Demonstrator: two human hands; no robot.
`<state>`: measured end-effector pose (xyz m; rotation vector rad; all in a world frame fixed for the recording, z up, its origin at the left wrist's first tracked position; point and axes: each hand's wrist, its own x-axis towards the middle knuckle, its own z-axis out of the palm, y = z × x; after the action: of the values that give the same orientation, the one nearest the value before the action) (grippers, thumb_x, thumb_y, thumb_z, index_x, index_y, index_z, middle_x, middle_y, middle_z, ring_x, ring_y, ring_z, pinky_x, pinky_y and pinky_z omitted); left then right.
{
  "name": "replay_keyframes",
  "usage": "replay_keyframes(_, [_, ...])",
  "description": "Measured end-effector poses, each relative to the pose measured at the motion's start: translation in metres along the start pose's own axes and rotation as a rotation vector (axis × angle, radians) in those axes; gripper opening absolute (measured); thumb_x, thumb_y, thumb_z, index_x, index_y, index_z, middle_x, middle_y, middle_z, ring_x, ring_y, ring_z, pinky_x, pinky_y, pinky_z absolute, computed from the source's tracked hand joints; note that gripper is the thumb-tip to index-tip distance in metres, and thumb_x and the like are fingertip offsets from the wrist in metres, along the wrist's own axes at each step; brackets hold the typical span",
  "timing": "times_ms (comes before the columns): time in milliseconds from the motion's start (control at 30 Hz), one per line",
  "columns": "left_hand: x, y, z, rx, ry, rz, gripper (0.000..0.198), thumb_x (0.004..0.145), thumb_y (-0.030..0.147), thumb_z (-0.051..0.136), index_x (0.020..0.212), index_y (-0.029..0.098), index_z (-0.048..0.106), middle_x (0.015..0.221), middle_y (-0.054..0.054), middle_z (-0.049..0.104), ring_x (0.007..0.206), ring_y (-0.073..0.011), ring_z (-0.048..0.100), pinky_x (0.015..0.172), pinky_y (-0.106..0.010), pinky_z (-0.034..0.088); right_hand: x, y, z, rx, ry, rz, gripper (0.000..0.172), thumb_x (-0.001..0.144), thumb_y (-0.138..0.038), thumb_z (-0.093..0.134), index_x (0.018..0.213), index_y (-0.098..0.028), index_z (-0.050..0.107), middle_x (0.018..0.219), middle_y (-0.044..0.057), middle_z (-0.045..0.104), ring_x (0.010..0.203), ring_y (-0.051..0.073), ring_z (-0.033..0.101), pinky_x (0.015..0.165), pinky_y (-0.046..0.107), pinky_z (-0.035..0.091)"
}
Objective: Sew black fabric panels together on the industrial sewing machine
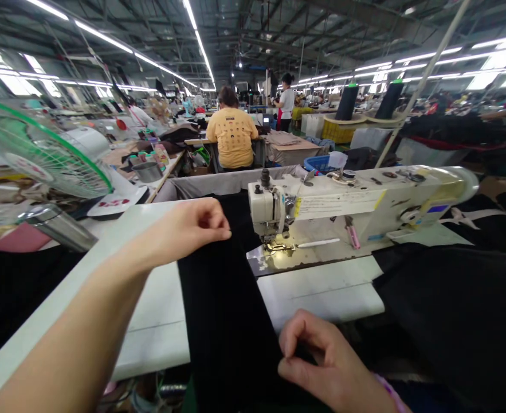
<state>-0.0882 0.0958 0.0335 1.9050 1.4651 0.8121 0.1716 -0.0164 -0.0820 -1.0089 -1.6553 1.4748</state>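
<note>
Thumb and forefinger of the left hand (188, 229) are pinched together over the black cloth (222, 304), and those of the right hand (321, 355) curl close to each other at its near right edge; whether either has fabric caught between the fingertips, I cannot tell. By my reading, the step in hand is arranging this length beside the needle area, and the next move calls for a sure hold on the edge and an even, flat lie.

Largest first, I count one white table (158, 310), with the cloth running across it between the hands and past the left side of one sewing machine (381, 212). One more dark fabric heap (459, 298) lies to the right. One green-rimmed fan (63, 155) stands at the left, and one co-worker in a yellow shirt (232, 135) sits ahead, facing away. Two dark thread cones stand behind the machine, one left (347, 102), one right (389, 100). One steel flask (59, 223) leans at the left; one pink-handled tool (353, 236) is by the machine.
</note>
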Motion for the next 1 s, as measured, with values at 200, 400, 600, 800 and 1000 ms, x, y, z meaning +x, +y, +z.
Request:
replay_keyframes(200, [0.05,-0.079,0.095,0.085,-0.079,-0.077,0.026,0.055,0.015,0.07,0.052,0.021,0.045,0.051,0.006,0.052,0.054,-0.0134,0.051,0.053,-0.024,0.036,-0.001,0.077,0.017,-0.225,0.213,-0.056,0.011,0.088,-0.023,0.06,0.087,-0.022,0.071,0.084,0.001,0.073,0.081,0.017,0.069,0.077,0.024,0.053])
replay_keyframes(400, [0.037,-0.109,0.12,0.024,-0.029,-0.04,0.019,0.066,0.018,0.064,0.06,0.022,0.046,0.066,0.003,0.061,0.065,-0.0147,0.057,0.063,-0.026,0.043,-0.004,0.095,0.004,-0.544,0.195,-0.489,0.03,0.087,-0.004,0.052,0.105,-0.023,0.066,0.096,0.003,0.074,0.088,0.017,0.071,0.082,0.026,0.056])
replay_keyframes(600, [0.05,-0.109,0.118,0.06,-0.011,-0.063,0.018,0.063,0.01,0.062,0.061,0.021,0.048,0.062,0.005,0.056,0.06,-0.0131,0.052,0.059,-0.025,0.039,0.004,0.084,-0.001,-0.696,0.212,-0.6,0.026,0.089,-0.003,0.048,0.103,-0.021,0.061,0.088,0.004,0.071,0.077,0.018,0.069,0.071,0.029,0.057])
replay_keyframes(800, [0.073,-0.101,0.13,0.144,0.066,-0.126,0.024,0.064,0.005,0.064,0.063,0.02,0.045,0.061,0.006,0.051,0.056,-0.0109,0.046,0.057,-0.024,0.036,0.018,0.073,-0.003,-0.784,0.297,-0.589,0.024,0.083,-0.001,0.049,0.089,-0.021,0.061,0.089,0.006,0.066,0.083,0.022,0.063,0.073,0.038,0.054])
replay_keyframes(1000, [0.082,-0.097,0.134,0.195,0.045,-0.103,0.018,0.067,0.007,0.066,0.072,0.018,0.053,0.067,0.002,0.058,0.062,-0.0136,0.057,0.057,-0.023,0.04,0.022,0.08,-0.001,-0.758,0.286,-0.635,0.029,0.08,0.002,0.049,0.094,-0.02,0.06,0.09,0.005,0.067,0.086,0.022,0.063,0.078,0.039,0.054])
